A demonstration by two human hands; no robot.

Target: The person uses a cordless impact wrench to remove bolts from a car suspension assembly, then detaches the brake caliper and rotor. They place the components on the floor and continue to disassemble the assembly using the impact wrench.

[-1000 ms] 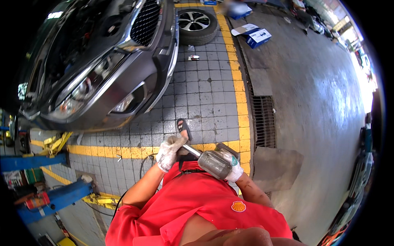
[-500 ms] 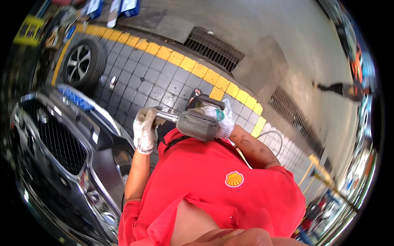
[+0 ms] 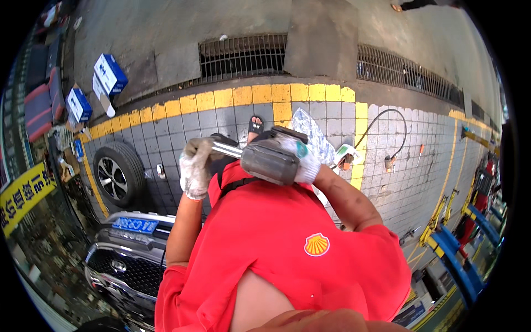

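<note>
The tool [image 3: 270,163] is gripped by the right hand [image 3: 292,150]; on the tool's left, the shaft [image 3: 227,149] by the left hand [image 3: 194,167].

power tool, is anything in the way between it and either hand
Nothing visible beyond the white gloves: the left hand meets the power tool at its metal shaft; the right hand holds it, grip partly hidden.

Ahead of the torso [image 3: 276,221], the gloved left grip [image 3: 194,169] curls closed — the gloved right grip [image 3: 299,157] too, elbows [image 3: 366,216] bent.
</note>
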